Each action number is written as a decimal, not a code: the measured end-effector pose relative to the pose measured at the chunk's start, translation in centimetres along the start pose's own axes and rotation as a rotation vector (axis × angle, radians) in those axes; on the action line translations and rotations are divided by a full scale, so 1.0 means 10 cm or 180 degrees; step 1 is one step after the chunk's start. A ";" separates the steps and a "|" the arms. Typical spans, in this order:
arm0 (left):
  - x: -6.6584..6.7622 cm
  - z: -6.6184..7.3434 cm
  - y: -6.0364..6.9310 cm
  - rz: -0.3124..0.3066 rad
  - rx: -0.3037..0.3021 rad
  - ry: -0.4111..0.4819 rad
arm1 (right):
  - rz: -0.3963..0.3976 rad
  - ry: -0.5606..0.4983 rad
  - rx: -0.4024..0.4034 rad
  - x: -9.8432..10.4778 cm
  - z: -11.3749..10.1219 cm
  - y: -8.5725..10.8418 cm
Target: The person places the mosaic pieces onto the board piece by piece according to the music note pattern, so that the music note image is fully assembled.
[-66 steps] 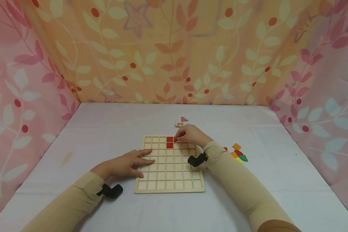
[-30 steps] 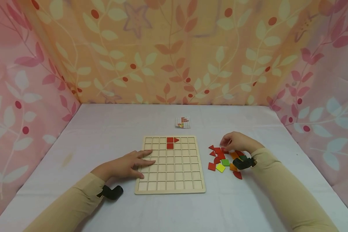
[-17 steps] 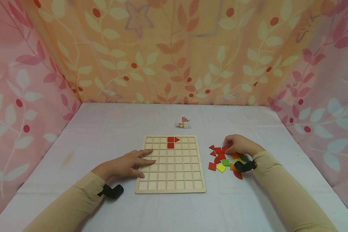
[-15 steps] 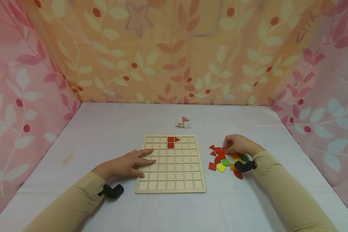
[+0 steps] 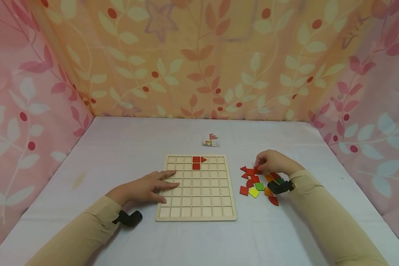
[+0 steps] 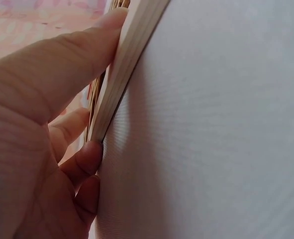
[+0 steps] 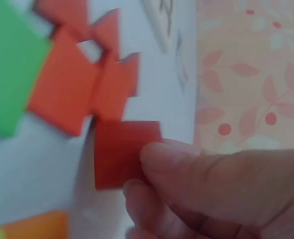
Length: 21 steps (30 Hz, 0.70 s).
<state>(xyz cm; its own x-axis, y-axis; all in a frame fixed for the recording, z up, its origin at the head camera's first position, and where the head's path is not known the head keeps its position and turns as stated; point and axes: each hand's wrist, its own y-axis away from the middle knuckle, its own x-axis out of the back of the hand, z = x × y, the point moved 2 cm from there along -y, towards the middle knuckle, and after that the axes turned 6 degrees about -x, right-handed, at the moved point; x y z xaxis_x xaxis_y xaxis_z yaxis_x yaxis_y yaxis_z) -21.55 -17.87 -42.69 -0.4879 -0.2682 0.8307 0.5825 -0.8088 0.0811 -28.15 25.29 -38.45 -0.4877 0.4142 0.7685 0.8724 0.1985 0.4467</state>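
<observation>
My left hand (image 5: 146, 188) rests on the left edge of a wooden grid board (image 5: 199, 221), its fingers spread over the rim. In the left wrist view the thumb (image 6: 77, 55) lies along the board's edge. Two red squares (image 5: 196, 160) and a small red triangle sit in cells near the board's top. At the right, my right hand (image 5: 276, 162) pinches a red square tile (image 7: 122, 154) between thumb and fingers, as the right wrist view shows. It is just over the scattered pile, where other red tiles (image 7: 64, 82) and a green tile (image 7: 10, 64) lie.
Loose tiles beside the board include a yellow square (image 5: 253, 192), a green square (image 5: 259, 186) and a red quarter-round (image 5: 273, 201). Some lie partly under the right wrist's black camera (image 5: 280, 187). A small pattern card (image 5: 211, 140) lies behind the board. Patterned cloth walls surround the white table.
The right hand has gone from the board's top, where a red triangle now lies, to the pile. Most recently it has lifted slightly with a red square tile. The left hand has stayed put.
</observation>
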 end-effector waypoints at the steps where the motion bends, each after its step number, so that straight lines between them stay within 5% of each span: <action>1: 0.00 0.00 0.00 0.0015 -0.0019 0.0003 | 0.0022 0.0018 0.0019 0.01 -0.03 0.00; 9: 0.00 0.01 0.00 0.0020 -0.0033 -0.0005 | 0.0313 0.0105 0.0337 -0.01 -0.35 -0.11; 21: 0.00 -0.01 0.00 0.0017 0.0022 -0.0004 | 0.0475 -0.0252 0.0655 -0.26 -0.88 -0.36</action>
<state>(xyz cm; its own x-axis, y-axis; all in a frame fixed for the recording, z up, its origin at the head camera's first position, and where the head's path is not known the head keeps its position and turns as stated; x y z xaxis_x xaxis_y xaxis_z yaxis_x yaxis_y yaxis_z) -21.61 -17.89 -42.79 -0.4840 -0.2720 0.8317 0.5898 -0.8036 0.0804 -30.29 15.71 -38.00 -0.3561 0.5191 0.7770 0.9267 0.3031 0.2222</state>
